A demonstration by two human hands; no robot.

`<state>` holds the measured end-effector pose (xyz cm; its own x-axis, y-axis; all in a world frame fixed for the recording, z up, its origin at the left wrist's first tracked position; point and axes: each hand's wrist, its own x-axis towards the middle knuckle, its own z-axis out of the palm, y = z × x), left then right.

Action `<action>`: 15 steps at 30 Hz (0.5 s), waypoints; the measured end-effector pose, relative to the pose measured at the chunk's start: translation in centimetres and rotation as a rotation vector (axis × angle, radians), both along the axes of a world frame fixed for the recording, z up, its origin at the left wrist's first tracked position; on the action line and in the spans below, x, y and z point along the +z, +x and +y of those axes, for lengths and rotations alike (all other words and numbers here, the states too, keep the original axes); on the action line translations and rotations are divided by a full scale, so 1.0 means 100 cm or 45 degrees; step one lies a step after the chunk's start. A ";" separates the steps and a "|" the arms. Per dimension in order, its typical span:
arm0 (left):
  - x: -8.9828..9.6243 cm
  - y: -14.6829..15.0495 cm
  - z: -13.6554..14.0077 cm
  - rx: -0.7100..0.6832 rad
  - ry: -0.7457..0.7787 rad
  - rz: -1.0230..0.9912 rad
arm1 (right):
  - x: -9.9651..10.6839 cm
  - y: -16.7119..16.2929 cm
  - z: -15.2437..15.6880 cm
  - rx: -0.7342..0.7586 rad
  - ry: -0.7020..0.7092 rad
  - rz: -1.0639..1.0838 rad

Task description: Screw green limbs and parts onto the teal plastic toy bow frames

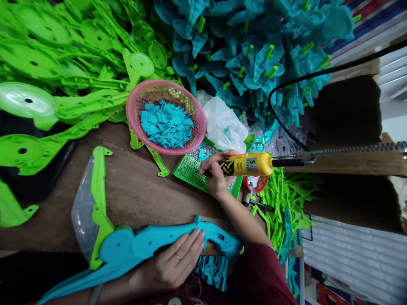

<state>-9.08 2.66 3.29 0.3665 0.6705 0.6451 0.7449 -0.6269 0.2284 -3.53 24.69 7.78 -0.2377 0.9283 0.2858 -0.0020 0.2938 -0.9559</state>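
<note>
My left hand (179, 258) lies across a long blue plastic toy part (152, 242), fingers stretched out flat on its surface; the thumb does not show. Joined to that part's left end are a lime-green arm (99, 186) and a clear plastic panel (83, 212). My right hand (219, 174) is wrapped round a yellow and black electric screwdriver (244, 164), its tip end pointing left and hidden by the fingers. Under this hand sits a green perforated tray (190, 173) with many small screws (208, 150) and a few blue pieces.
A pink basket (133, 120) holds small blue plastic pieces, with a white plastic bag (224, 120) beside it. Piles of green parts (57, 63) and blue parts (238, 55) stand behind. To the right are a hammer (259, 203), green strips (286, 199) and a hanging cable (343, 70).
</note>
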 end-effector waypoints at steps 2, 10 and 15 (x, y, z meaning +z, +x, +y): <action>0.000 -0.002 0.001 -0.022 0.004 0.011 | -0.003 0.001 -0.001 -0.010 0.006 -0.002; -0.005 -0.014 -0.003 -0.071 -0.010 -0.005 | 0.006 -0.001 0.000 -0.078 0.019 -0.149; -0.010 -0.022 -0.008 -0.114 -0.042 -0.073 | 0.052 0.033 -0.056 0.052 -0.115 -0.194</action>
<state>-11.26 1.83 2.28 0.3892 0.6578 0.6449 0.6713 -0.6819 0.2904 -0.19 19.07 13.02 -0.3100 0.9372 0.1598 0.1346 0.2096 -0.9685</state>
